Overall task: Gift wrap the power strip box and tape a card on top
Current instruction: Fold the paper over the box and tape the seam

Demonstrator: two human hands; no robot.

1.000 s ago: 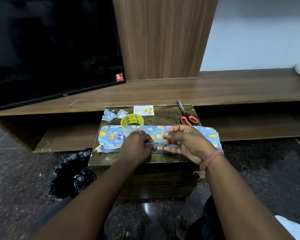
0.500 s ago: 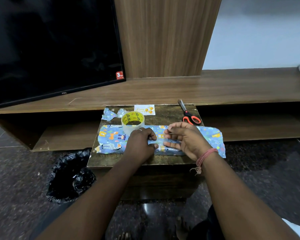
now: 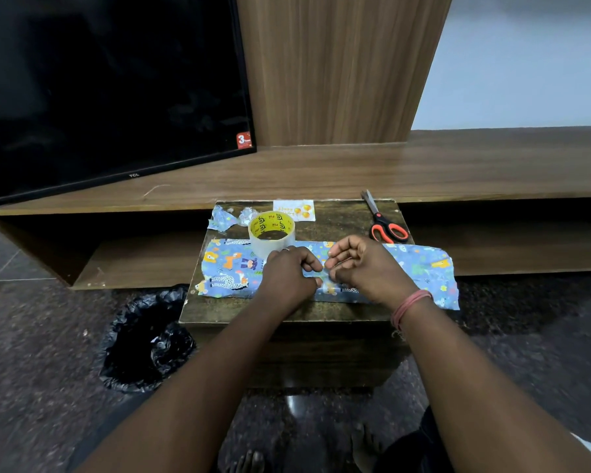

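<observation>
Two hands met over the middle of the wrapped box (image 3: pixel 328 268), which lay lengthwise on the small worktop (image 3: pixel 321 312) in its blue cartoon paper. The left hand (image 3: pixel 289 273) pressed down on the seam with curled fingers; the right hand (image 3: pixel 362 264) had its fingers bent, seemingly pinching a bit of tape there, though I could not be sure. The paper ends stuck out unfolded, so I judged the long seam only. The card (image 3: pixel 294 209) waited behind the tape roll (image 3: pixel 272 228), scissors (image 3: pixel 384 223) near.
</observation>
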